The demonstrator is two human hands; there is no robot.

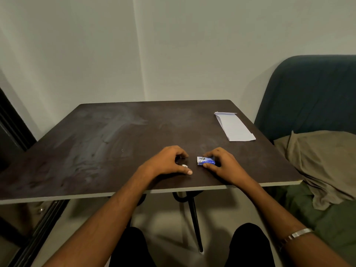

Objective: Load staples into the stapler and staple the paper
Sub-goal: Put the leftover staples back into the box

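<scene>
A small blue staple box [205, 160] lies near the front edge of the dark table [107, 135]. My right hand [221, 162] grips the box between thumb and fingers. My left hand [167, 160] rests curled on the table just left of the box, covering a small object whose metallic tip [184, 165] shows under the palm; I cannot tell what that object is. Folded white paper [234, 126] lies at the far right of the table, well away from both hands.
A dark teal chair [312, 93] stands to the right of the table, with an olive cloth [323, 162] draped on its seat. A dark door frame [13, 128] runs along the left. The wall is close behind the table.
</scene>
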